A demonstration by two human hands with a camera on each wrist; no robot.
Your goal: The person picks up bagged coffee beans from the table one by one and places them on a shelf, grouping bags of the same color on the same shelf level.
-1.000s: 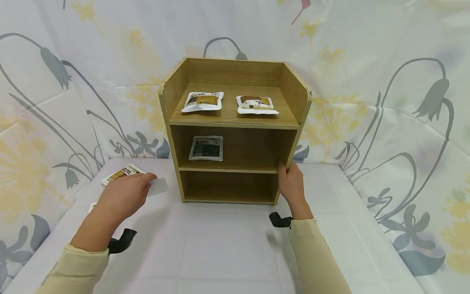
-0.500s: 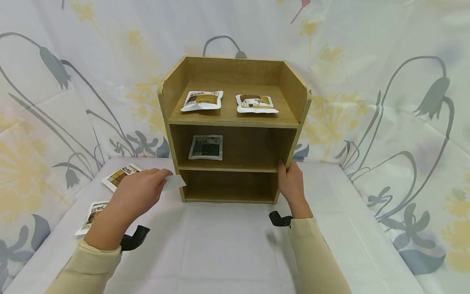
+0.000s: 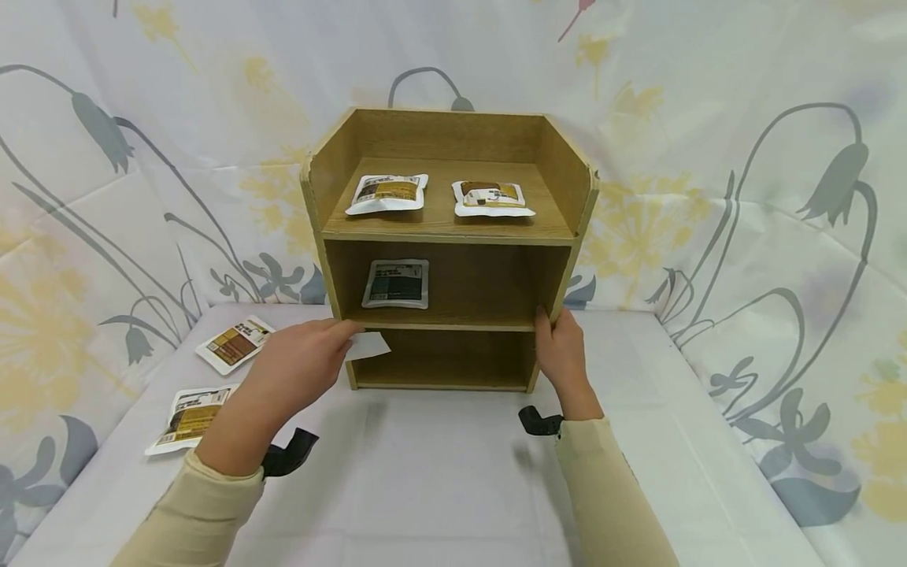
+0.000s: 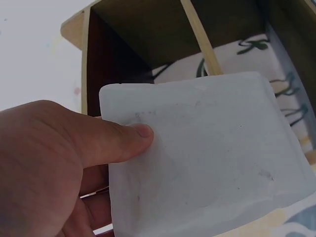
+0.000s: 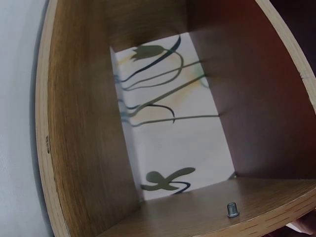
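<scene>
My left hand (image 3: 301, 370) pinches a flat white packet (image 3: 368, 346) by one edge, in front of the left side of a wooden shelf unit (image 3: 453, 238). In the left wrist view, the thumb lies on the packet's plain white face (image 4: 197, 153), with the fingers behind it. The packet overlaps the shelf's lowest compartment in the head view. My right hand (image 3: 563, 354) grips the right side panel of the unit, level with the middle board. The right wrist view looks into a compartment (image 5: 84, 123), and only a sliver of that hand shows at the lower right corner.
Two white-edged pouches with brown labels (image 3: 386, 194) (image 3: 490, 198) lie on the top shelf. A dark green labelled pouch (image 3: 397, 283) leans in the middle compartment. Left on the white cloth are two more pouches (image 3: 234, 345) (image 3: 190, 416). A patterned curtain (image 3: 673, 197) stands behind.
My left hand has carried the packet rightward from above the pouches on the cloth to the shelf's left front, uncovering those pouches. The right hand keeps its grip on the side panel.
</scene>
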